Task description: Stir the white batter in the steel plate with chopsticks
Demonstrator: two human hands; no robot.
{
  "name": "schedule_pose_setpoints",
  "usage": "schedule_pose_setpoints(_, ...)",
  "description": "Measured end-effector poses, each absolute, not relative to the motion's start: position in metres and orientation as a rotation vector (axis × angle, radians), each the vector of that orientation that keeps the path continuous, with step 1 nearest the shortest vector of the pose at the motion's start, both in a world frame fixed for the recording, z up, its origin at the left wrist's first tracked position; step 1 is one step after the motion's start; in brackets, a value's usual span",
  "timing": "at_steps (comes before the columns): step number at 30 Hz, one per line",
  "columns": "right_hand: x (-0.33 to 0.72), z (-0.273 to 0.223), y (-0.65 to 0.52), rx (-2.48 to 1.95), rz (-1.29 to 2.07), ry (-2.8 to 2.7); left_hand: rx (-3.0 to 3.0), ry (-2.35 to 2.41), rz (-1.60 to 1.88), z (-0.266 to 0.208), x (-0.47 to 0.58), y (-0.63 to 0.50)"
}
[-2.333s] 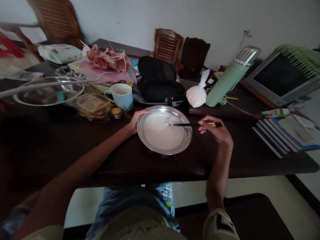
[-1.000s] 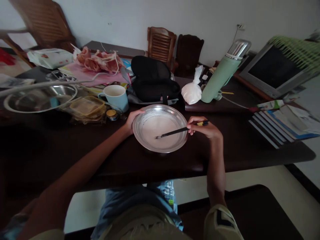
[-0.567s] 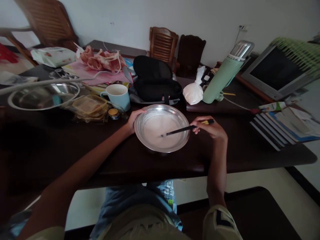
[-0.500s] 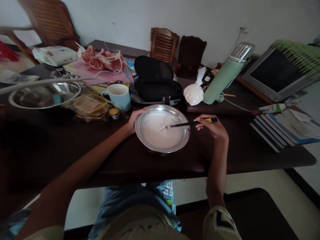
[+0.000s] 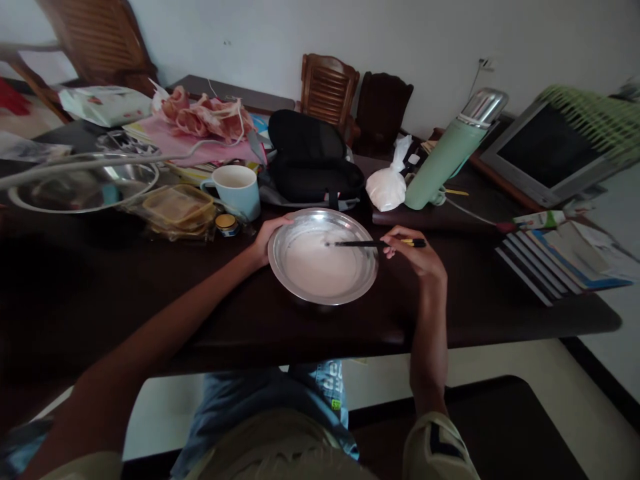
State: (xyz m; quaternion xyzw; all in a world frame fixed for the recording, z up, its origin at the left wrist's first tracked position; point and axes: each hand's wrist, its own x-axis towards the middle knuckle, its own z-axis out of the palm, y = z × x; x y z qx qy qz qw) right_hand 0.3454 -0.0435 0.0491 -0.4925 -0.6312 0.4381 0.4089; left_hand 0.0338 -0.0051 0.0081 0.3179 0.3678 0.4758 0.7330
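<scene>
A shiny metal bowl (image 5: 370, 273) stands on the dark table in front of me, holding a pale, milky batter (image 5: 320, 267). My left hand (image 5: 267, 240) grips the bowl's left rim, thumb on top and the other fingers hidden behind the side. Black chopsticks (image 5: 357, 244) with yellowish marks near their upper ends are pinched in my right hand (image 5: 407, 248), just off the bowl's right edge. Their tips reach into the batter near the bowl's middle.
Behind the bowl are an open black case (image 5: 315, 173), a light blue mug (image 5: 237, 193) and a small gold-lidded jar (image 5: 227, 225). A tied bag of white powder (image 5: 387, 189) stands beside a green thermos (image 5: 447, 160). Books (image 5: 550, 260) lie right; another metal bowl (image 5: 145, 187) sits left.
The chopstick tips have shifted slightly left and up within the batter, and my right hand has moved a little left with them. My left hand keeps its hold on the rim.
</scene>
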Motion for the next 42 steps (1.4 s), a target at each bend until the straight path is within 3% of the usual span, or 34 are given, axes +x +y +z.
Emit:
schedule_pose_setpoints(4, 0.344, 0.051, -0.048, -1.177, 1.291, -1.767, 0.677, 0.805, 1.065, 0.007, 0.034, -0.005)
schedule_pose_setpoints(10, 0.347, 0.049, -0.043, -1.273, 0.997, -1.517, 0.675, 0.834, 1.04, 0.008, 0.034, -0.005)
schedule_pose_setpoints(16, 0.343, 0.053, -0.051, -1.208, 1.305, -1.753, 0.673, 0.902, 1.064, 0.01, 0.034, -0.006)
schedule_pose_setpoints(20, 0.35, 0.052, -0.047, -1.272, 1.055, -1.549, 0.702, 0.849, 1.058, 0.008, 0.034, -0.005)
schedule_pose_setpoints(26, 0.343, 0.05, -0.047, -1.171, 1.267, -1.732, 0.659, 0.884, 1.046, 0.008, 0.034, -0.005)
schedule_pose_setpoints(32, 0.346, 0.051, -0.045, -1.264, 1.039, -1.505, 0.681, 0.852, 1.04, 0.008, 0.034, -0.004)
schedule_pose_setpoints(37, 0.338, 0.051, -0.049, -1.131, 1.323, -1.788, 0.713, 0.85, 1.047, 0.007, 0.033, -0.004)
schedule_pose_setpoints(42, 0.352, 0.051, -0.046, -1.263, 1.052, -1.558, 0.679, 0.904, 1.035, 0.011, 0.034, -0.006)
